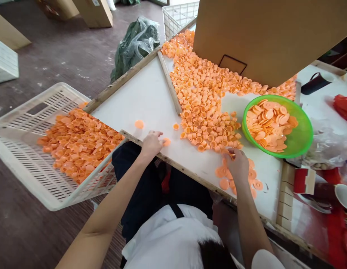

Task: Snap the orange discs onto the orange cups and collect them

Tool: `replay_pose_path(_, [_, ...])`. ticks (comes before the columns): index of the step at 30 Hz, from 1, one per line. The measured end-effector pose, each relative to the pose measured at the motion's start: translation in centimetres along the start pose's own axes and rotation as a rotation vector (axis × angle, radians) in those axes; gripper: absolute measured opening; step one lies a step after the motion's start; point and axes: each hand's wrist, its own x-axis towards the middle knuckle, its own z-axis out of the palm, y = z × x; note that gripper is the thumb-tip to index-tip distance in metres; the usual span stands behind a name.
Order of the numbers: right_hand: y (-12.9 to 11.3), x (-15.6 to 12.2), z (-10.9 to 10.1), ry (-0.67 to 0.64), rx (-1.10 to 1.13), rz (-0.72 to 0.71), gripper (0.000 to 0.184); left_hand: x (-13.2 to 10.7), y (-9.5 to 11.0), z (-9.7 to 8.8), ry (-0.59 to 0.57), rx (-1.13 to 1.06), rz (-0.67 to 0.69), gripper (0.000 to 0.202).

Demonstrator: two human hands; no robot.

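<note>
Low over the white tabletop (125, 101), near its front edge, my left hand (151, 144) has its fingers stretched out and apart. Right beside its fingertips lies a flat orange disc (167, 141); whether they touch is hard to tell. Another orange disc (139, 124) and a single small orange cup (176, 126) lie just beyond. My right hand (237, 162) is closed in a pinch, with a bit of orange plastic showing between its fingers. Under and around it are loose orange discs (224, 184). Small orange cups (207, 130) spread in a heap past both hands.
A green bowl (305, 140) of orange discs stands right of the heap. On my left, a white crate (19, 164) holds many orange pieces. A cardboard box (263, 41) rises behind the heap. Wooden strips (169, 82) edge and divide the table. Cluttered items, including a red box (300, 181), sit far right.
</note>
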Motion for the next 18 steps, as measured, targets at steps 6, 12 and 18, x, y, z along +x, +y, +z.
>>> replay_pose_path(6, [1.5,1.3,1.2,0.023,-0.131,-0.058,0.031,-2.1,4.0,3.8,0.027,-0.035,0.436,0.023])
replay_pose_path(12, [1.2,1.5,0.4,-0.035,0.073,-0.013,0.027,-2.8,7.6,8.6,-0.17,0.05,0.582,0.019])
replay_pose_path(18, [-0.9,0.1,-2.5,-0.121,0.46,0.193,0.026,-2.6,6.7,8.1,-0.308,-0.43,0.318,0.007])
